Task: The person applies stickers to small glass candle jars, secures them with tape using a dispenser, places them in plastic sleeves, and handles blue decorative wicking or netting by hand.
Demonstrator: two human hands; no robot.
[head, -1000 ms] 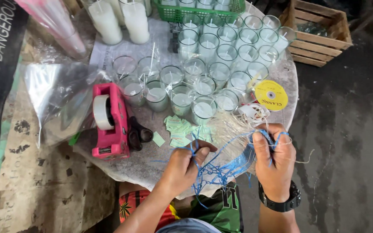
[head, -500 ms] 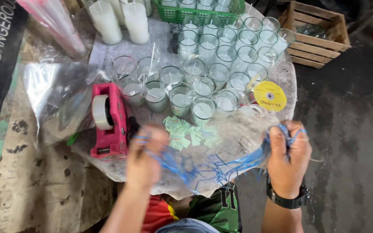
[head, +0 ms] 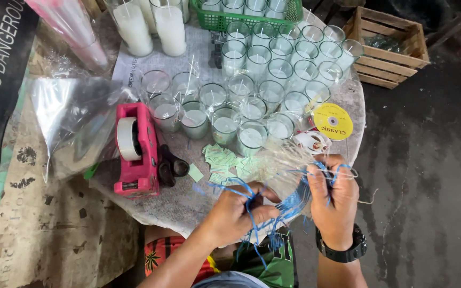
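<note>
Your left hand (head: 236, 210) & right hand (head: 333, 200) both clenched on blue string (head: 289, 202), stretched btwn them over table (head: 188, 200) edge. Green paper tags (head: 225, 160) just beyond left hand.

Two bare forearms reach up from the bottom edge, hands close together just in front of the body. The left hand (head: 236, 210) is curled into a loose fist, knuckles up, fingers pinched shut around thin blue string (head: 289, 205). The right hand (head: 333, 200) is held back-up and nearly vertical — fingers bent and closed over the same string, which loops across its knuckles. A dark wristwatch (head: 342, 249) sits on the right wrist.
</note>
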